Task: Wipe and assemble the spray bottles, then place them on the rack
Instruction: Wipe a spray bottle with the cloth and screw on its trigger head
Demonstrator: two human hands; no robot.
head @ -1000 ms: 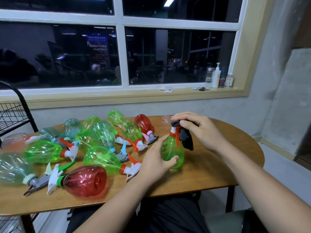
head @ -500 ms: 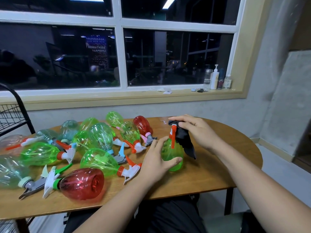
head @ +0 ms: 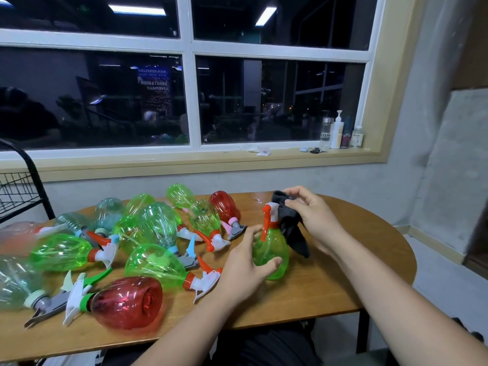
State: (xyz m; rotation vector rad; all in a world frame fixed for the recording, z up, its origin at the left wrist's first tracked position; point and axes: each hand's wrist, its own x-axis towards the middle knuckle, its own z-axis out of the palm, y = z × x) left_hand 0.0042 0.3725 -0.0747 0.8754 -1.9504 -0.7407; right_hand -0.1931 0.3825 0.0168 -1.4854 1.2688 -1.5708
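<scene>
A green spray bottle point(head: 272, 249) with a white and orange trigger head stands upright on the wooden table point(head: 343, 281). My left hand point(head: 244, 268) grips its body from the left. My right hand point(head: 314, 220) pinches a black cloth point(head: 293, 228) against the back of the trigger head; the cloth hangs down the bottle's right side. Several other spray bottles lie on their sides to the left, among them a red one point(head: 126, 302) near the front edge and a green one point(head: 158, 265) beside my left hand.
A black wire rack point(head: 18, 191) stands at the left beyond the table. The window sill point(head: 184, 162) behind holds small bottles point(head: 340, 133) at the right. A grey wall and a leaning panel are to the right.
My right hand has lifted with the cloth from over the trigger head to its back, uncovering the white and orange nozzle. My left hand keeps its hold on the bottle.
</scene>
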